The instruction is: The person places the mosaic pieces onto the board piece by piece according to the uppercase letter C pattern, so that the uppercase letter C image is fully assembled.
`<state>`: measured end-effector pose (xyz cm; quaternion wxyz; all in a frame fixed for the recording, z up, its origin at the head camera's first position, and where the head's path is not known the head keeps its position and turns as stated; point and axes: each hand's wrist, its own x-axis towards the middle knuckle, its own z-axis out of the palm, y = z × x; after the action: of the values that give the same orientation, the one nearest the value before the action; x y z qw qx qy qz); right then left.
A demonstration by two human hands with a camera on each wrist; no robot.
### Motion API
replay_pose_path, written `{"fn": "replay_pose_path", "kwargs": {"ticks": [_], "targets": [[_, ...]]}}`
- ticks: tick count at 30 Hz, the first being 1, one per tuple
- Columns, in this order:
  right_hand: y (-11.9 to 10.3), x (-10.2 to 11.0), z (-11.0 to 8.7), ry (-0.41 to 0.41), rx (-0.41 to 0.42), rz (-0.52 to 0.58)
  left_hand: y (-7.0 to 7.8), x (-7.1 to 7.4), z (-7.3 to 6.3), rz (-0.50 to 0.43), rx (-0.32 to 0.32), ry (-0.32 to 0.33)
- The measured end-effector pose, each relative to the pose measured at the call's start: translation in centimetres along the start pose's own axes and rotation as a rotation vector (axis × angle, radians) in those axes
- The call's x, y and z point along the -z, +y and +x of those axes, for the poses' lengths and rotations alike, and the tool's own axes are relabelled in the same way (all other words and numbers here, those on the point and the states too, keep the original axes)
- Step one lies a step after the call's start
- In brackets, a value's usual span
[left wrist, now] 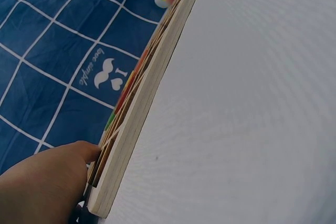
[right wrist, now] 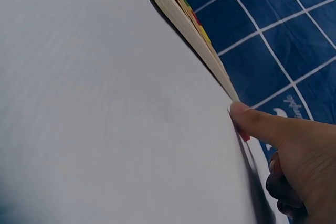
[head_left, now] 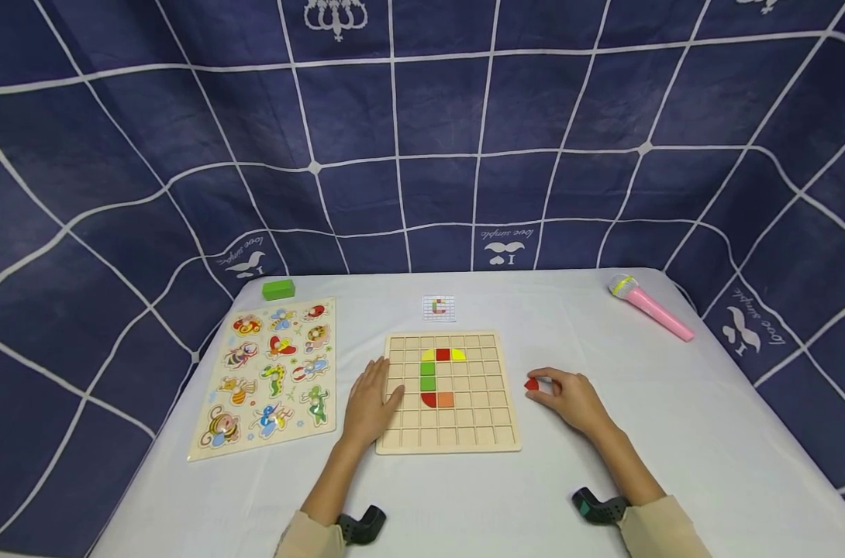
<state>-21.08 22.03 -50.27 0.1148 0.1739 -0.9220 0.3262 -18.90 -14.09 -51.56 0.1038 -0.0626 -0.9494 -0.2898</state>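
A wooden grid board (head_left: 471, 440) lies in the middle of the table. On it sit a red square (head_left: 443, 354) between two yellow rounded pieces, two green squares (head_left: 428, 377) in a column, a red rounded piece (head_left: 429, 400) and an orange square (head_left: 446, 400). My left hand (head_left: 368, 407) rests along the board's left side, fingers extended, thumb over its edge. To the right of the board, my right hand (head_left: 574, 399) pinches a small red piece (head_left: 531, 384) between thumb and fingers. The right wrist view shows that red piece (right wrist: 245, 136) mostly hidden behind the thumb.
Behind the board lies a small card (head_left: 439, 308) printed with a coloured grid pattern. An insect puzzle board (head_left: 209, 403) is at the left, a green block (head_left: 278, 290) beyond it. A pink toy microphone (head_left: 651, 308) lies at the back right. Dark blue curtain surrounds the white table.
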Motion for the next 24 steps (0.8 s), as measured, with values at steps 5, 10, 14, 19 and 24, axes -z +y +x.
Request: {"fn": "replay_pose_path", "kwargs": {"ticks": [5, 10, 14, 19, 24], "targets": [[0.4, 0.5, -0.7, -0.006, -0.029, -0.016, -0.1, 0.1, -0.1, -0.002, 0.01, 0.0], [0.4, 0.5, -1.1, 0.005, -0.051, -0.03, 0.1, 0.2, -0.2, -0.018, 0.009, 0.009], [0.4, 0.3, -1.3, 0.008, -0.076, -0.053, 0.1, 0.1, -0.2, -0.021, 0.009, 0.008], [0.2, 0.1, -1.4, 0.044, -0.081, -0.086, 0.1, 0.1, -0.1, -0.016, 0.014, 0.003], [0.2, -0.1, -1.5, 0.083, -0.068, -0.085, 0.2, 0.1, 0.0, -0.017, 0.009, 0.005]]}}
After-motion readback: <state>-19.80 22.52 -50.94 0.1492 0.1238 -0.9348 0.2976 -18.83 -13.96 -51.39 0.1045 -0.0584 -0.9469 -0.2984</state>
